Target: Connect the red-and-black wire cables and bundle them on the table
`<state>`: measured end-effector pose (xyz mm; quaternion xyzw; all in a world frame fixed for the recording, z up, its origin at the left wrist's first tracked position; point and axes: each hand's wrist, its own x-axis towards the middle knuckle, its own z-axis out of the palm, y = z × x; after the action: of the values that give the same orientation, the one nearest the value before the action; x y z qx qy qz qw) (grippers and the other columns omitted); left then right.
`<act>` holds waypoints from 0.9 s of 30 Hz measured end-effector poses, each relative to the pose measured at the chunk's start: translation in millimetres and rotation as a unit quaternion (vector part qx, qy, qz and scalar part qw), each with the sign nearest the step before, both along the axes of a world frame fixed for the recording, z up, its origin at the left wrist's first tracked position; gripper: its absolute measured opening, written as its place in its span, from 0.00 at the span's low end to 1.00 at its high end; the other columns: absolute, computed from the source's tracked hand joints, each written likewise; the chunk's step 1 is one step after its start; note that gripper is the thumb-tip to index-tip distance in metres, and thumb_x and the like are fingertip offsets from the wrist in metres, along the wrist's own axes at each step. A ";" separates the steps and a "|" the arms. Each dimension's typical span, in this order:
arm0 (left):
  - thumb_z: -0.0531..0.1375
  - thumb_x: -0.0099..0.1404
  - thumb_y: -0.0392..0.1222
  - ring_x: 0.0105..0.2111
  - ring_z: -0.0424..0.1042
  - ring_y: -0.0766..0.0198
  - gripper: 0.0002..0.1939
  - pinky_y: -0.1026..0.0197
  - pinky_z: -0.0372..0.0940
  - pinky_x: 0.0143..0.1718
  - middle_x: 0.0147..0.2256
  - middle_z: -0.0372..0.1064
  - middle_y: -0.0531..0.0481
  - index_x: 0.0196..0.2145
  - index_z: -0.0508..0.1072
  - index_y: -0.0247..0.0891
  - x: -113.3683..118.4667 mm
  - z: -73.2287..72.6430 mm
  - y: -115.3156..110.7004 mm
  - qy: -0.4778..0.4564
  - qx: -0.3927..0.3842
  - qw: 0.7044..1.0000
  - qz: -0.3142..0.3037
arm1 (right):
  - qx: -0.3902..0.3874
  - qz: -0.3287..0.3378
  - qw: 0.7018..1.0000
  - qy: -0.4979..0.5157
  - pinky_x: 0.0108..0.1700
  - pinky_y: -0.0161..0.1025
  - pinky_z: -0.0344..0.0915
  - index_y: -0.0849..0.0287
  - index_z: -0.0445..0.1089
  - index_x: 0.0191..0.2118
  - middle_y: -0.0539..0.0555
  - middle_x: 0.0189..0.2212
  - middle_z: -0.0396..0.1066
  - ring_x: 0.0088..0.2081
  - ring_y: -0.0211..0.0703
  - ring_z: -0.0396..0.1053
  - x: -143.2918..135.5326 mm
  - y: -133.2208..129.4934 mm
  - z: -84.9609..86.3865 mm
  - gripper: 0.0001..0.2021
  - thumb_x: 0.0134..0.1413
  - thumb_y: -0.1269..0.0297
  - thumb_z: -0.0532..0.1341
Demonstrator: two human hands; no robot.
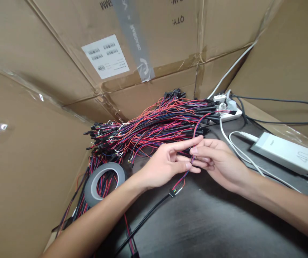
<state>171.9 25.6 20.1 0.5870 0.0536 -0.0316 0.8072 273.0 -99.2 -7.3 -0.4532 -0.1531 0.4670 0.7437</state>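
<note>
Both hands meet over the dark table around a thin wire bundle (184, 176) of red and blue strands. My left hand (167, 161) pinches the strands between thumb and fingers, its index finger stretched toward the other hand. Just beside it, my right hand (218, 157) grips the same bundle with thumb and fingertips. Above the hands the strands curve up toward the pile; below, they run to a small black connector (172, 192) with a black cable (145, 217) leading to the lower edge. Whatever lies between the fingertips is mostly hidden.
Behind the hands lies a large pile of wire harnesses (148, 125). A grey tape roll (89, 184) rests at left on more wires. At right are a white power strip (231, 114), a white power bank-like box (288, 150) and cables. Cardboard walls (154, 43) enclose the table.
</note>
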 end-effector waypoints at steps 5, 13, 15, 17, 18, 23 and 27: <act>0.63 0.60 0.29 0.40 0.79 0.57 0.27 0.57 0.73 0.45 0.46 0.77 0.41 0.57 0.70 0.37 -1.0 -0.9 -2.3 0.012 0.029 0.999 0.035 | 0.036 0.023 0.999 -0.003 0.22 0.34 0.51 0.60 0.61 0.16 0.42 0.13 0.51 0.17 0.29 0.48 -2.0 0.6 -1.8 0.17 0.42 0.66 0.70; 0.63 0.56 0.27 0.32 0.80 0.60 0.31 0.61 0.73 0.40 0.33 0.80 0.44 0.58 0.69 0.34 -2.3 3.2 -8.6 0.037 0.081 0.993 0.081 | 0.044 0.031 0.998 -0.009 0.21 0.34 0.51 0.61 0.64 0.16 0.45 0.13 0.57 0.17 0.30 0.53 -4.8 0.0 -3.5 0.15 0.43 0.67 0.70; 0.64 0.54 0.27 0.32 0.80 0.60 0.28 0.61 0.74 0.38 0.38 0.79 0.43 0.54 0.73 0.35 -1.7 4.6 -8.3 0.034 0.072 0.994 0.078 | 0.040 0.036 0.998 -0.012 0.21 0.33 0.51 0.61 0.64 0.16 0.46 0.14 0.60 0.18 0.31 0.56 -5.1 0.2 -3.8 0.15 0.43 0.68 0.70; 0.65 0.53 0.27 0.33 0.80 0.60 0.26 0.61 0.74 0.37 0.43 0.78 0.42 0.50 0.76 0.36 -0.8 5.5 -7.3 0.030 0.058 0.995 0.073 | 0.038 0.041 0.998 -0.014 0.22 0.33 0.52 0.61 0.64 0.16 0.47 0.14 0.61 0.18 0.31 0.57 -5.2 0.3 -3.9 0.15 0.43 0.68 0.70; 0.65 0.53 0.27 0.33 0.80 0.60 0.25 0.61 0.74 0.37 0.42 0.78 0.42 0.49 0.77 0.36 -0.4 5.7 -6.9 0.031 0.049 0.996 0.069 | 0.037 0.044 0.998 -0.015 0.22 0.34 0.52 0.61 0.64 0.16 0.47 0.14 0.61 0.18 0.31 0.57 -5.1 0.1 -3.8 0.15 0.44 0.67 0.70; 0.60 0.55 0.25 0.32 0.80 0.60 0.24 0.61 0.74 0.36 0.34 0.80 0.44 0.49 0.77 0.35 0.9 3.9 -6.0 0.027 -0.022 0.997 0.074 | 0.015 0.043 0.999 -0.015 0.21 0.32 0.50 0.61 0.66 0.17 0.46 0.14 0.60 0.18 0.30 0.55 -3.5 -1.4 -3.1 0.14 0.40 0.66 0.72; 0.58 0.54 0.26 0.32 0.80 0.59 0.27 0.60 0.74 0.38 0.36 0.80 0.42 0.52 0.75 0.33 0.9 1.4 -3.6 0.042 -0.034 0.995 0.089 | -0.018 0.035 0.999 -0.011 0.20 0.31 0.46 0.62 0.68 0.18 0.45 0.14 0.60 0.17 0.28 0.53 -1.8 -1.1 -3.8 0.13 0.39 0.66 0.73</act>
<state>172.9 21.9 21.5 0.5502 0.1382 0.0139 0.8234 271.2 -100.3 -11.0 -0.4662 -0.1683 0.4902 0.7170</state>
